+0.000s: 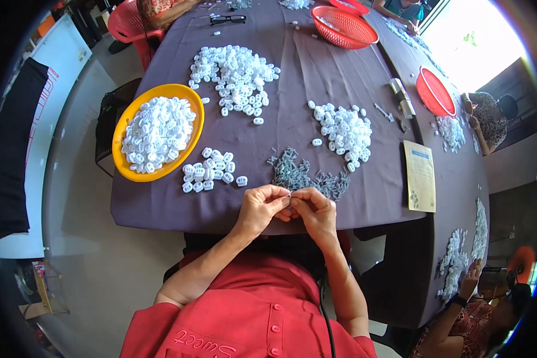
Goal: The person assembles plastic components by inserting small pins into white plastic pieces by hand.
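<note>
**A:** Log entry, head view. What do I have at the hands?

**B:** I see the left hand (261, 206) and the right hand (315, 210) meeting at the near table edge, fingertips pinched together on a small grey part (289, 196). Both hands are closed in a pinch; the part is mostly hidden, so I cannot tell its shape.

**A:** Nearest stock?

**B:** Just beyond the fingertips lies a pile of grey pieces (304, 174) on the purple tablecloth (298, 65). To the left of it I note a small group of white buttons (212, 170), laid close together, almost in rows.

**A:** Further out?

**B:** Left of that group sits a yellow bowl (124, 128), heaped with white buttons and overhanging the table's left edge. Beyond the bowl, a large loose heap of white buttons (235, 74). To the right of the grey pile, a second white heap (343, 130). Right of that, a tan booklet (420, 176) lies flat.

**A:** Far end?

**B:** A red basket (343, 27) and black glasses (227, 19) sit at the far end. A second red basket (435, 92) stands tilted by the right edge, near metal tools (401, 98). Other people work at the right side; one hand (471, 274) reaches toward white pieces low on the right.
</note>
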A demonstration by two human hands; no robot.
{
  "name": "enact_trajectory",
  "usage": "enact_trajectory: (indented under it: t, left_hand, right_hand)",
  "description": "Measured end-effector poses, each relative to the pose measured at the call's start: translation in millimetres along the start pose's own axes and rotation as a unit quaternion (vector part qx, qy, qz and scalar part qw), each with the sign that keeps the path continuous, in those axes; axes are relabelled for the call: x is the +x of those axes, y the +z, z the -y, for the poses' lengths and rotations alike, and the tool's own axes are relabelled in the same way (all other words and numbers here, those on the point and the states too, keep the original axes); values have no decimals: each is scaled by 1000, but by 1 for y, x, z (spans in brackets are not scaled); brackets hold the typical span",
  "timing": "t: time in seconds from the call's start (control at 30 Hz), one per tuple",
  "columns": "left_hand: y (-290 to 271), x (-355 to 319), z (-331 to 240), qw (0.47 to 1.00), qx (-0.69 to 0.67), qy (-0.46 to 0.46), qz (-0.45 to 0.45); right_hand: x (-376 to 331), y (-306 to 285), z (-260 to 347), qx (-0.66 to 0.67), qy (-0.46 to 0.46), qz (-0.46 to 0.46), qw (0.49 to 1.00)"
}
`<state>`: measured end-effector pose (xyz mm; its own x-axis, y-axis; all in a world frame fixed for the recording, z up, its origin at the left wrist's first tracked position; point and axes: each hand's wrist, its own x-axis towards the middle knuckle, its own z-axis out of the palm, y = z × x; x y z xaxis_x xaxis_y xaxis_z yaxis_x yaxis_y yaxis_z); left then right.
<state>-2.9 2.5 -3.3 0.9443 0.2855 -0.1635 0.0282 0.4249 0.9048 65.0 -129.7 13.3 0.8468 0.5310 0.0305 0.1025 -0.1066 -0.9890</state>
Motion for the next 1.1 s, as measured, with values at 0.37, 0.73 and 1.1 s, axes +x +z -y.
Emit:
enact_trajectory:
  t: [0.37,0.73,1.1]
  left_hand:
    - [-5,4,-1,996,-83,-38,-16]
    - [-6,6,0,994,-96,-32,-38]
    - [0,2,3,993,-77,7,-91]
  right_hand:
    - [96,-40,-8,-348,-215,-85,909]
    - [110,-40,0,-428,-185,-17,884]
    - [18,4,1,185,66,-46,979]
